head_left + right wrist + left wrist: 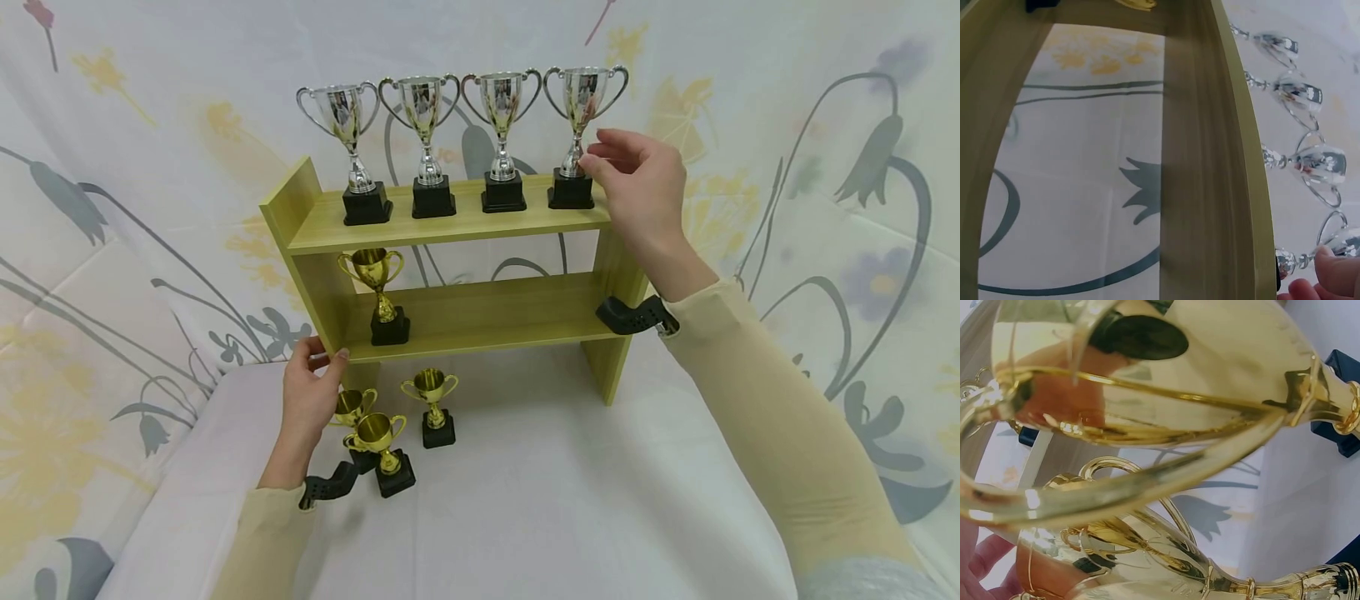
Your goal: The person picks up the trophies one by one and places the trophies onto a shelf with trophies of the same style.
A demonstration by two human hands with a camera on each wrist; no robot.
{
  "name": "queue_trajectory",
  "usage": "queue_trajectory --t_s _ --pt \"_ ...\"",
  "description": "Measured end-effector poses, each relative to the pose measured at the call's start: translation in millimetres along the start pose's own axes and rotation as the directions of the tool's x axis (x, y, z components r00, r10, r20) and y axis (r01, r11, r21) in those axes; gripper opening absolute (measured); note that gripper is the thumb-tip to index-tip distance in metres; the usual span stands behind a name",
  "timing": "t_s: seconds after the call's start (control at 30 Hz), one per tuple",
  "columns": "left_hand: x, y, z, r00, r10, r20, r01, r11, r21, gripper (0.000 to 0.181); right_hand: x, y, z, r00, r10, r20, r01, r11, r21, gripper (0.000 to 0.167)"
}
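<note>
My right hand [643,187] is at the right end of the wooden shelf's upper board, its thumb and fingers pinching the stem of a silver trophy cup [583,96] on a black base. That cup stands upright, last in a row with several like it, such as the leftmost silver trophy [341,112]. My left hand [309,400] grips the lower left side of the wooden shelf [480,321], thumb at the front edge. Just above it, a gold trophy [384,308] stands on the middle board. In the left wrist view, a gold trophy cup [1179,337] looms close and hides most of the hand.
Three gold trophies stand on the white cloth below: a front one [395,475], one to its right [438,429], and another [351,407] partly hidden behind. A flower-printed curtain [795,208] hangs behind the shelf. The white-covered table [555,500] extends in front.
</note>
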State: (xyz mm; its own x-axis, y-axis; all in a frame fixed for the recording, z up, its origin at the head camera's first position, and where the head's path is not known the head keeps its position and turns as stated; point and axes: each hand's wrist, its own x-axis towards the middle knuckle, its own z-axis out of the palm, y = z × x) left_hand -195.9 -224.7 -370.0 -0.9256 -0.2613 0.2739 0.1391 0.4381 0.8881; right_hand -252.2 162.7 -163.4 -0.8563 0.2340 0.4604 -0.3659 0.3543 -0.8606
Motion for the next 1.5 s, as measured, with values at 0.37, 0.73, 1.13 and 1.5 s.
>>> queue_trajectory --t_s 0.37,0.73,1.13,1.5 --pt "-0.5 1.7 -1.0 1.0 -0.006 0.002 0.006 1.0 -0.002 0.041 -18.0 5 -5 0.998 -0.052 -0.021 0.053 0.998 0.042 0.035" --pt "1.8 1.7 -0.8 1.0 -0.003 0.011 0.003 1.0 -0.007 0.04 -33.3 12 -6 0.988 -0.151 -0.025 0.153 0.982 0.112 0.031" --pt "1.2 2.2 -3.5 1.0 -0.022 0.008 0.022 1.0 -0.012 0.04 -56.9 24 -5 0.956 -0.286 0.065 0.27 0.945 0.187 0.034" --pt "2.6 2.3 -4.2 1.0 -0.022 -0.006 0.022 1.0 -0.001 0.04 -94.5 65 10 0.926 -0.336 0.173 0.298 0.931 0.211 0.031"
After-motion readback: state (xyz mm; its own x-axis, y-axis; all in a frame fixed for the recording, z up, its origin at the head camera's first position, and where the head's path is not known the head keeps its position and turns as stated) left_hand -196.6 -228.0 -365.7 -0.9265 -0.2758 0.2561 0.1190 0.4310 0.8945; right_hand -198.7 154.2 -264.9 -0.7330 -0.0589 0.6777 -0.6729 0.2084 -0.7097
